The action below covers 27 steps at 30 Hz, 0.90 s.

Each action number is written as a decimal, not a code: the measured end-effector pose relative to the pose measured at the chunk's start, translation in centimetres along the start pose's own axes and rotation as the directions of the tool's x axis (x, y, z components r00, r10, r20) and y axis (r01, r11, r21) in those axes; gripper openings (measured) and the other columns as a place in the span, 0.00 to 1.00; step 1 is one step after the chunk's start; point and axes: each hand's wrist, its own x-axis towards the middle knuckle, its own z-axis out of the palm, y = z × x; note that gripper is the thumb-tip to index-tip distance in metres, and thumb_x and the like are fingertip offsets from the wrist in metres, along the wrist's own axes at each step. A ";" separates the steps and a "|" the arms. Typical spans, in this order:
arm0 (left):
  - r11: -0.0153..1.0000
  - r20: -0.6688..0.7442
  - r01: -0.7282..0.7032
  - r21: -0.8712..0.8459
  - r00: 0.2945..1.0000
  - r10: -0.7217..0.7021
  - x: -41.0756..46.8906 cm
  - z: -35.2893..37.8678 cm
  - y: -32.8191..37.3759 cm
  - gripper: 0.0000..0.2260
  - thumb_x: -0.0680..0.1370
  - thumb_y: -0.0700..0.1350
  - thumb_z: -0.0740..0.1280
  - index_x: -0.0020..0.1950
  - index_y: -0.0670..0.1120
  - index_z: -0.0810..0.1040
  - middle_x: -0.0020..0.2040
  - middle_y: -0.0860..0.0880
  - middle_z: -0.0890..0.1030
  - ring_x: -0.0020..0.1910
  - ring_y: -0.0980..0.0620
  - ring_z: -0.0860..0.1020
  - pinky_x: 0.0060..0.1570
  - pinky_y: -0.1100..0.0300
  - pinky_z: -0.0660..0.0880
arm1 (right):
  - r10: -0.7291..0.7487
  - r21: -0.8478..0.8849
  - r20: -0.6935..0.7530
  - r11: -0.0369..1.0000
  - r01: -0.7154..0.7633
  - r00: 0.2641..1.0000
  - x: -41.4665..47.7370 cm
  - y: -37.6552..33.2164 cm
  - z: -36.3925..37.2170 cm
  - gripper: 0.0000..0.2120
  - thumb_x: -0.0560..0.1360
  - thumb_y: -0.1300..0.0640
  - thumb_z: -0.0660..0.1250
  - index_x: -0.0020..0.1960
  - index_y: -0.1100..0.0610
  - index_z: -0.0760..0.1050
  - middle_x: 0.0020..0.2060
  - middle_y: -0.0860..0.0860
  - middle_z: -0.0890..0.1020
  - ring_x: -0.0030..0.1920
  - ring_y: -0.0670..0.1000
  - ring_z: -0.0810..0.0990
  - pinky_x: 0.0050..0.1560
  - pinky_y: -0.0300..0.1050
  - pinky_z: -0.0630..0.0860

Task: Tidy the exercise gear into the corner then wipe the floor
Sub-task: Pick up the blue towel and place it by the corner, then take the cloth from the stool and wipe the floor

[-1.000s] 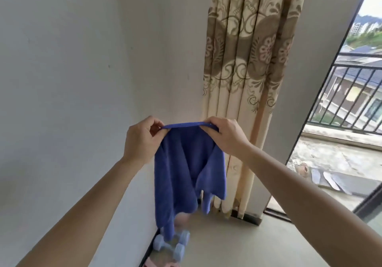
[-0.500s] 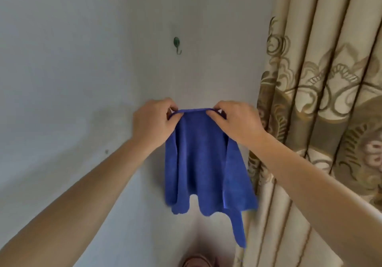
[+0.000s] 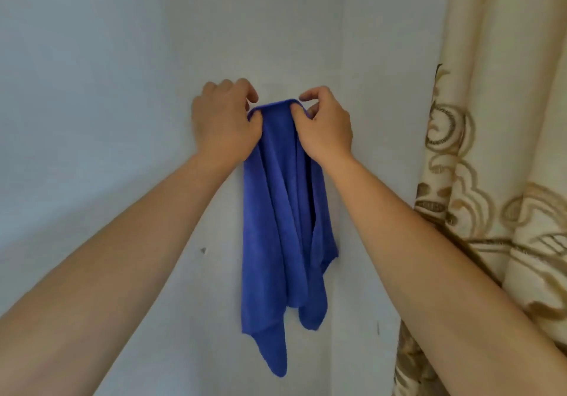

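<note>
While both arms reach up, left hand (image 3: 225,122) and right hand (image 3: 325,125) each pinch the top edge of the blue microfiber cloth (image 3: 282,227), which hangs against the white wall (image 3: 92,88) corner, beside the patterned curtain (image 3: 491,150).

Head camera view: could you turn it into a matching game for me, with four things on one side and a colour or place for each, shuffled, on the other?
Things:
1. cloth
2. curtain
3. left hand
4. wall

Descriptions:
A. plain and pale
B. blue, hanging down in folds
C. cream with brown scrollwork, at the right edge
D. pinching the top left end of the cloth

Pairs: 1-B, 2-C, 3-D, 4-A.
</note>
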 end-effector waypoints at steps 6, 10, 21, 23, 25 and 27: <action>0.933 -0.023 -0.329 0.145 0.942 0.335 -1.9 2.2 -2.4 0.05 0.75 0.48 0.68 0.46 0.52 0.84 0.41 0.49 0.79 0.45 0.42 0.74 0.47 0.53 0.57 | -0.123 -0.097 0.095 0.987 0.132 0.988 -1.6 4.1 1.6 0.06 0.80 0.51 0.62 0.56 0.45 0.75 0.44 0.43 0.77 0.41 0.43 0.75 0.38 0.39 0.70; 0.890 0.064 -0.430 0.148 0.903 0.426 -2.0 1.9 -3.3 0.07 0.75 0.55 0.70 0.47 0.56 0.86 0.42 0.51 0.78 0.47 0.42 0.73 0.48 0.53 0.55 | -0.087 -0.007 0.110 0.996 0.088 0.990 -4.6 5.8 2.1 0.07 0.80 0.48 0.63 0.56 0.42 0.77 0.42 0.42 0.80 0.41 0.43 0.79 0.44 0.47 0.79; 0.973 -0.182 -0.228 0.042 0.956 0.232 -11.8 -3.2 -7.6 0.14 0.80 0.48 0.64 0.64 0.45 0.79 0.66 0.41 0.76 0.65 0.40 0.72 0.65 0.46 0.65 | -0.177 -0.130 -0.151 0.979 0.158 0.973 -12.7 3.4 2.6 0.21 0.79 0.56 0.63 0.71 0.54 0.70 0.67 0.53 0.70 0.65 0.50 0.71 0.65 0.48 0.72; 0.988 -0.163 -0.136 0.074 0.976 0.146 -15.6 -4.6 -9.9 0.18 0.81 0.48 0.63 0.68 0.44 0.76 0.71 0.39 0.71 0.71 0.39 0.68 0.69 0.44 0.62 | -0.273 -0.157 -0.140 0.955 0.251 0.952 -16.5 3.3 4.3 0.22 0.78 0.56 0.65 0.72 0.57 0.70 0.71 0.57 0.68 0.69 0.54 0.69 0.69 0.51 0.68; 0.990 -0.060 -0.035 0.135 0.997 0.044 -20.0 -5.7 -12.0 0.21 0.81 0.50 0.61 0.72 0.43 0.71 0.75 0.37 0.64 0.75 0.38 0.61 0.71 0.42 0.59 | -0.300 -0.182 -0.051 0.941 0.287 0.953 -20.6 3.4 6.7 0.25 0.77 0.55 0.67 0.73 0.58 0.69 0.74 0.60 0.64 0.73 0.58 0.65 0.73 0.53 0.63; 0.977 0.041 0.052 0.208 0.997 -0.062 -24.4 -7.2 -13.9 0.23 0.81 0.52 0.60 0.74 0.43 0.68 0.77 0.36 0.60 0.77 0.37 0.58 0.72 0.39 0.57 | -0.306 -0.227 0.081 0.921 0.316 0.949 -24.3 3.2 9.0 0.28 0.77 0.54 0.68 0.75 0.57 0.67 0.77 0.61 0.60 0.76 0.61 0.61 0.75 0.59 0.58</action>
